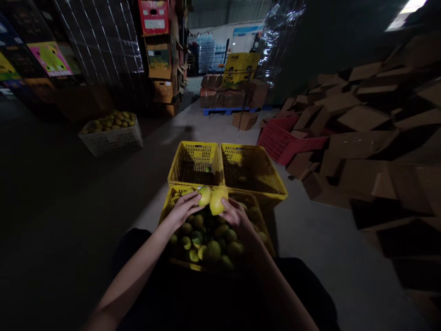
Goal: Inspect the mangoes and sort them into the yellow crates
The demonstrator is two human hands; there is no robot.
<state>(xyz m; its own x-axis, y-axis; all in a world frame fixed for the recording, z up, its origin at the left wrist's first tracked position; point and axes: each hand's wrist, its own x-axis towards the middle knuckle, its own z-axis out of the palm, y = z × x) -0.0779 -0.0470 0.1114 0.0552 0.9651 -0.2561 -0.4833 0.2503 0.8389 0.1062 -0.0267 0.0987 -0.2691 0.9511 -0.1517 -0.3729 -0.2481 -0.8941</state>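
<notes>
My left hand (186, 208) is closed on a greenish-yellow lemon (204, 196). In my right hand (235, 213) is a larger, yellower lemon (217, 201), held close beside the first. Both hands are raised over a yellow crate (188, 265) heaped with green and yellow lemons (212, 252). Beyond it two more yellow crates stand side by side. The left one (220, 162) has a small green fruit (207, 169) inside; in the right one (280, 189) lies a yellowish fruit (242, 179). My forearms hide part of the full crate.
A white crate of yellow fruit (115, 140) sits on the floor at left. To the right, a red crate (277, 141) lies against a large heap of cardboard boxes (365, 147). Stacked cartons (162, 59) and a loaded blue pallet (225, 111) are farther back.
</notes>
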